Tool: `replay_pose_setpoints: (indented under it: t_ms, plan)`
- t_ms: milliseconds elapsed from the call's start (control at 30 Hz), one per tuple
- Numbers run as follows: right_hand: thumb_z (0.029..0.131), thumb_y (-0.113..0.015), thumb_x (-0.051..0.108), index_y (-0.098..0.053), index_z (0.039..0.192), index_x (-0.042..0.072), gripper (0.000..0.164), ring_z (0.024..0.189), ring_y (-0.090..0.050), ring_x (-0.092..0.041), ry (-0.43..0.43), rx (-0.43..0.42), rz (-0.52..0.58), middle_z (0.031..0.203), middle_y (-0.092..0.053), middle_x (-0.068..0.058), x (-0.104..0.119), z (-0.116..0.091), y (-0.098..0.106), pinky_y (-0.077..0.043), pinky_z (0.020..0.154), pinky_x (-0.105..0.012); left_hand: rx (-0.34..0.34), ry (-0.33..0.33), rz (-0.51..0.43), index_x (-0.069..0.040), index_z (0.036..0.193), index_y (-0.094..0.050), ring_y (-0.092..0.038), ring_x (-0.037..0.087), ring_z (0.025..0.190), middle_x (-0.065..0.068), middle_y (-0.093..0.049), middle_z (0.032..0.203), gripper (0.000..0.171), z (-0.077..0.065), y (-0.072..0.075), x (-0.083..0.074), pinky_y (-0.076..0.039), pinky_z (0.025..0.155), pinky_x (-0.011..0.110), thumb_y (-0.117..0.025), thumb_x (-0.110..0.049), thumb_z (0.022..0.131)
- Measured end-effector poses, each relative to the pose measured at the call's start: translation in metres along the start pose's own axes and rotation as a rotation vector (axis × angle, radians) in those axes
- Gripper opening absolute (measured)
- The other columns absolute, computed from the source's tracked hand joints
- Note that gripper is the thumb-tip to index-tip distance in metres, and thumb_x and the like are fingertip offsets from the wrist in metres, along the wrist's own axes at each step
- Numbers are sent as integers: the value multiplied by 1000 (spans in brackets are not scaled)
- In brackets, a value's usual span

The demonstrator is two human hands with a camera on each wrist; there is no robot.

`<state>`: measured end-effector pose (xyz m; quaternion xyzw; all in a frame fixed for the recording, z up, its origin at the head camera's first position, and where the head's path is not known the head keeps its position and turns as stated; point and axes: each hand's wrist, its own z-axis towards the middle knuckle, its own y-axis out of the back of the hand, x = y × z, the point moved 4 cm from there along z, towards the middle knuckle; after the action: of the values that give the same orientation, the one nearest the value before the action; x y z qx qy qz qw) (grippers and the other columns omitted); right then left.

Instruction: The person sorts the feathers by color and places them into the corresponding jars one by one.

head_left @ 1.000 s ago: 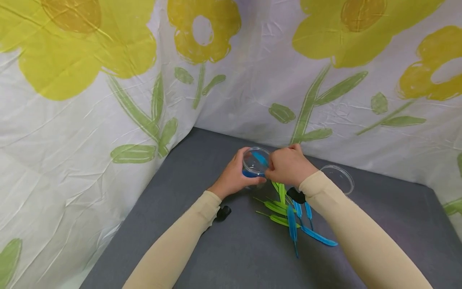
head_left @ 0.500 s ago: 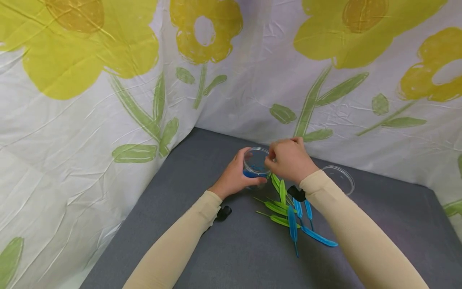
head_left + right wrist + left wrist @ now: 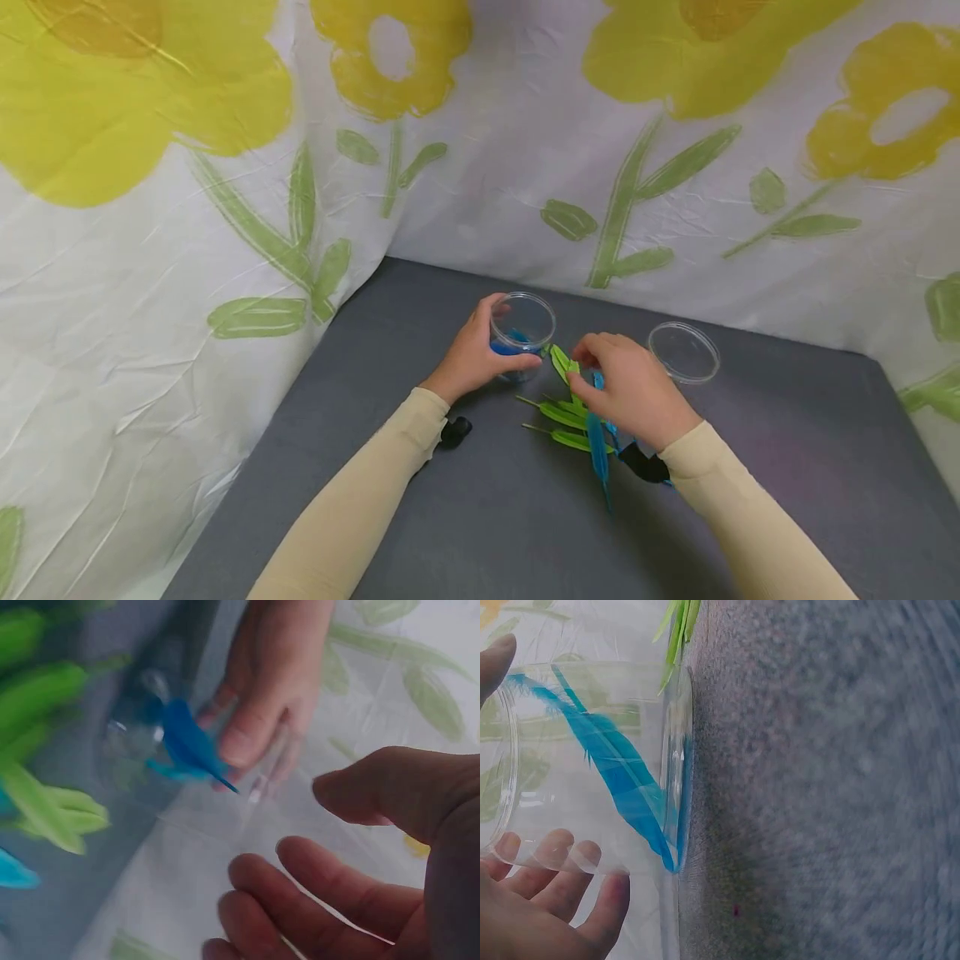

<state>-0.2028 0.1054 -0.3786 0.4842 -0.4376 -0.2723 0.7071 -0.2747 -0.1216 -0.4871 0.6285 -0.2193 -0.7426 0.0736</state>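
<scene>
My left hand (image 3: pixel 474 354) grips a clear plastic jar (image 3: pixel 523 310) around its side, thumb at the front and fingers behind. Blue feathers (image 3: pixel 615 769) lie slanted inside the jar, seen through its wall. My right hand (image 3: pixel 633 385) hovers to the right of the jar, over a loose pile of feathers. In the right wrist view its thumb and fingers (image 3: pixel 337 889) are apart with nothing between them. Below it, several green feathers (image 3: pixel 572 440) and blue feathers (image 3: pixel 597 442) lie on the table, some of them hidden by the hand.
A round clear lid (image 3: pixel 684 382) lies flat on the grey table (image 3: pixel 525 533), behind the right hand. White cloth (image 3: pixel 487 183) printed with yellow flowers hangs along the back and left edges of the table. A black wrist strap piece (image 3: pixel 455 432) shows at the left cuff.
My right hand was at the jar's mouth with a blue feather; it has let go and moved right and toward me, its fingers loosening. The left hand keeps its grip. The head view shifted slightly.
</scene>
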Motion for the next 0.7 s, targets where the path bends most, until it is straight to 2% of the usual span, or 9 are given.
replay_pose_setpoints:
  t_ms: [100, 200, 367, 433, 533, 700]
  plan:
    - [97, -80, 23, -72, 110, 11, 19, 97, -71, -24, -58, -26, 19, 104, -73, -6, -7, -35, -11, -62, 84, -47, -14, 6, -1, -37, 168, -23, -45, 23, 155, -1, -46, 166, 120, 1, 0, 1, -45, 122, 56, -93, -67, 74]
    - [95, -84, 22, -73, 108, 11, 20, 95, -73, -23, -157, -42, 20, 102, -74, -4, -14, -70, -24, -62, 82, -45, -13, 5, -7, -38, 167, -24, -45, 22, 155, -3, -46, 166, 121, 2, 0, 0, -44, 123, 56, -95, -65, 73]
    - [88, -90, 27, -74, 96, 14, 22, 82, -65, -14, -324, -25, 0, 88, -69, 3, -22, -114, -43, -56, 72, -38, 2, -4, -10, -36, 168, -23, -43, 24, 156, -2, -46, 167, 121, 2, -1, -2, -42, 123, 59, -95, -64, 74]
    - [86, -91, 30, -73, 91, 15, 24, 79, -60, -12, -374, -3, 4, 84, -66, 4, -26, -125, -51, -53, 69, -36, 6, -1, -8, -36, 168, -23, -42, 23, 157, -1, -45, 167, 121, 3, -3, -2, -42, 124, 59, -94, -64, 75]
    - [86, -92, 35, -72, 87, 17, 26, 76, -58, -10, -422, 42, 21, 82, -64, 4, -28, -131, -62, -51, 67, -35, 2, 5, 1, -37, 169, -22, -42, 22, 157, -1, -44, 168, 121, 3, -1, -2, -41, 125, 59, -94, -65, 75]
    - [86, -92, 33, -70, 83, 17, 27, 68, -52, -11, -449, 68, 34, 77, -59, 3, -30, -135, -73, -45, 61, -33, 6, 11, 5, -36, 169, -22, -42, 21, 157, -1, -44, 169, 123, 3, -2, -3, -41, 125, 59, -94, -66, 74]
